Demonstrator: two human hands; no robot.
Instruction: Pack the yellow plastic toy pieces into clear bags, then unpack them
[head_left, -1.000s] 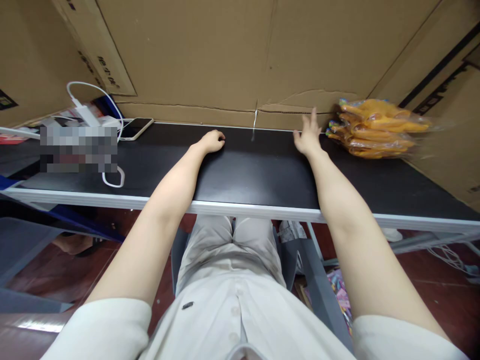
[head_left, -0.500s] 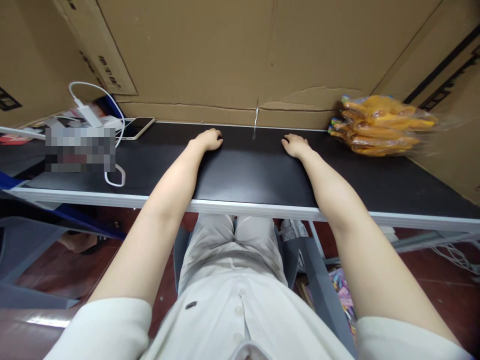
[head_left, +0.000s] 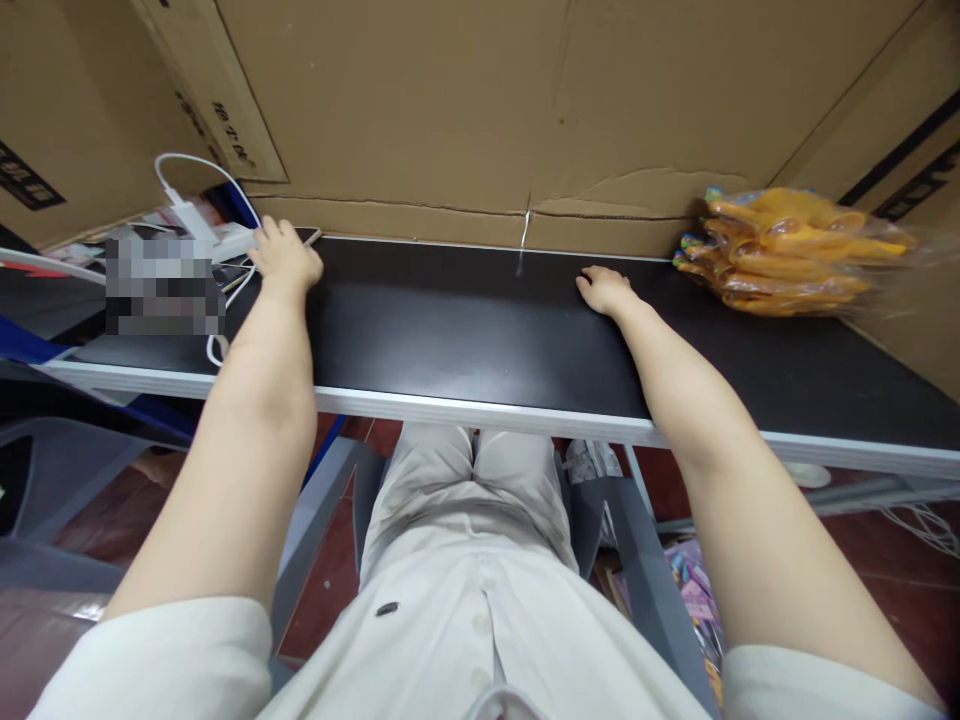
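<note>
My left hand (head_left: 283, 256) is over the phone (head_left: 313, 237) at the left back of the black tabletop (head_left: 450, 320). Its fingers are spread, and most of the phone is hidden beneath it; I cannot tell whether they touch. A white charging cable (head_left: 201, 158) loops just beside these fingers, with a white plug (head_left: 193, 220) at its end. Right of the middle, my right hand (head_left: 606, 290) rests palm down on the tabletop with nothing in it, fingers stretched out. Nearest to it on the right lies a stack of orange items in clear plastic bags (head_left: 795, 255).
Cardboard panels (head_left: 450, 110) wall in the back and sides of the table. A metal strip (head_left: 480, 408) edges its front. Small clutter, partly blurred out, fills the left end. Below are a grey chair armrest (head_left: 319, 520) and colourful packages (head_left: 694, 585) on the right.
My left hand has moved left from the middle of the tabletop to the phone, its fingers spreading. The right hand stays about where it was. The view has shifted slightly.
</note>
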